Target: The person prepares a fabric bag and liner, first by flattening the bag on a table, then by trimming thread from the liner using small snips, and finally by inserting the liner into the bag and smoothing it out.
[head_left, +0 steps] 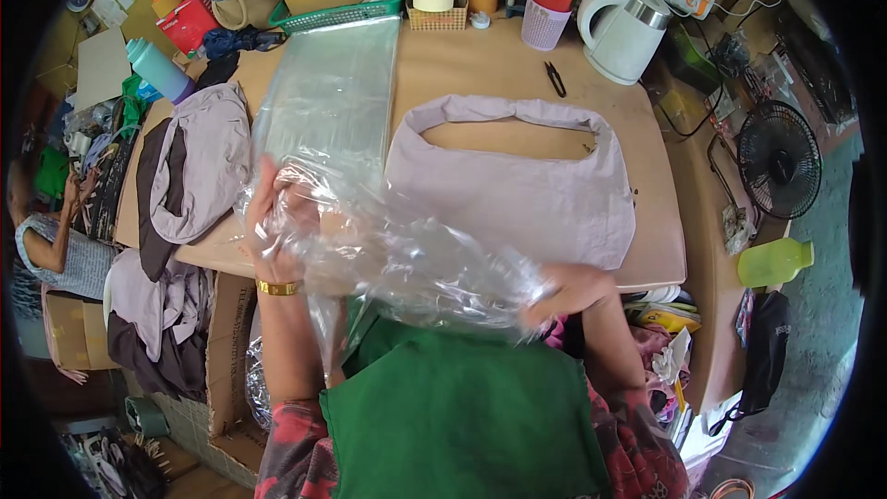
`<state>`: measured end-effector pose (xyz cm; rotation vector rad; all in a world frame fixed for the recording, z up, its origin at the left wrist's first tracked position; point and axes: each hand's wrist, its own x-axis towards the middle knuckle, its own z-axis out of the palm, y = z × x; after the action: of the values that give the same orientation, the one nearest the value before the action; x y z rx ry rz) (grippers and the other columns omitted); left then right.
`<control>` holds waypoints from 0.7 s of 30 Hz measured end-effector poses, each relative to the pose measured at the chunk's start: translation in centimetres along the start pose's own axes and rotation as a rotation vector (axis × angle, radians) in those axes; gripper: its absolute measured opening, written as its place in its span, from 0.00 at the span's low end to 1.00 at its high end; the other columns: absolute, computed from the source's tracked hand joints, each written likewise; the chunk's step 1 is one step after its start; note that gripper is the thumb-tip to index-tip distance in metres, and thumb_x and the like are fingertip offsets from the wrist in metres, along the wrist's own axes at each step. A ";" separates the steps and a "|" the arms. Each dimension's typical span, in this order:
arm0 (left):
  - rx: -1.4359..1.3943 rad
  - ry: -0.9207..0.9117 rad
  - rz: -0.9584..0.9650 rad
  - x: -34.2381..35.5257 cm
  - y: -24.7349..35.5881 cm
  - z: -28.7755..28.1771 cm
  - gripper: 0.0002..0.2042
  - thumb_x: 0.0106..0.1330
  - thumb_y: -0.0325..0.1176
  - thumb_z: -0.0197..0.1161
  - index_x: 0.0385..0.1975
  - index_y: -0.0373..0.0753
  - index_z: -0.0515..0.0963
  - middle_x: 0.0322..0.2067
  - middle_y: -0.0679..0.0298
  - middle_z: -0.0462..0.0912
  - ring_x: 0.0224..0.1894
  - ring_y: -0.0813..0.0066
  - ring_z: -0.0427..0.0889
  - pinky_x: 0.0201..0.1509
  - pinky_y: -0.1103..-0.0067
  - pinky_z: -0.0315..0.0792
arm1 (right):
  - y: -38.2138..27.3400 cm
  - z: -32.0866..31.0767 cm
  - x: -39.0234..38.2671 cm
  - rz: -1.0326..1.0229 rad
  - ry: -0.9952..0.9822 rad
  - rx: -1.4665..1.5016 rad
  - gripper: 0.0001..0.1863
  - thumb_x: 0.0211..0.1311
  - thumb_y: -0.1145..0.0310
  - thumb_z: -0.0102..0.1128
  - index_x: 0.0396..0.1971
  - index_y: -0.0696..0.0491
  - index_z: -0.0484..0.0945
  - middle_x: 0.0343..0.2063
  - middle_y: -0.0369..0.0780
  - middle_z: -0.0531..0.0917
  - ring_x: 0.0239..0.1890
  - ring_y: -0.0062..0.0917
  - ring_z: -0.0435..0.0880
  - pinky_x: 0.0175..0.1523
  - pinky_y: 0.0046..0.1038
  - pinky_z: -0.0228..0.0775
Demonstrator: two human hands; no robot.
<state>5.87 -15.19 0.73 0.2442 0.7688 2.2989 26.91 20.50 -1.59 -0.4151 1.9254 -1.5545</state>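
A crumpled clear plastic bag stretches between my hands, above the table's front edge. My left hand, a gold-coloured band at its wrist, grips the bag's left end; the film partly covers the fingers. At the other end my right hand is closed on the plastic, somewhat smeared by motion. Just beyond lies a pale lilac cloth shoulder bag, flat with its wide strap loop away from me. A stack of flat clear plastic bags lies to its left.
More lilac and dark cloth bags drape over the table's left edge. Thread snips, a white electric kettle and a lilac cup stand or lie toward the back. A black fan is at right; another person sits at left.
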 end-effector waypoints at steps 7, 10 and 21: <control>0.876 -0.424 -0.315 -0.1 -2.4 1.6 0.11 0.66 0.37 0.58 0.40 0.37 0.77 0.30 0.66 0.80 0.32 0.77 0.79 0.32 0.81 0.71 | 5.2 -2.0 -2.2 -0.788 0.585 1.156 0.25 0.66 0.47 0.50 0.26 0.55 0.79 0.16 0.36 0.78 0.20 0.23 0.78 0.26 0.27 0.71; 0.402 0.045 0.035 0.4 -0.9 0.9 0.10 0.69 0.34 0.54 0.43 0.37 0.76 0.35 0.63 0.81 0.35 0.75 0.80 0.35 0.78 0.73 | 6.0 -1.1 -1.4 -0.374 0.191 0.593 0.21 0.60 0.51 0.62 0.30 0.56 0.78 0.19 0.34 0.79 0.20 0.18 0.77 0.23 0.24 0.68; 1.058 -0.603 -0.546 -1.4 -3.4 1.1 0.20 0.62 0.40 0.63 0.47 0.31 0.76 0.35 0.63 0.81 0.37 0.76 0.77 0.46 0.80 0.70 | 4.6 -1.8 -2.5 -1.179 0.748 1.219 0.16 0.66 0.57 0.51 0.34 0.55 0.79 0.30 0.40 0.82 0.27 0.27 0.80 0.35 0.33 0.73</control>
<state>9.19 -13.61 -0.31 0.9927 1.4170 1.0416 28.27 24.49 -5.16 -0.4262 0.5666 -3.6098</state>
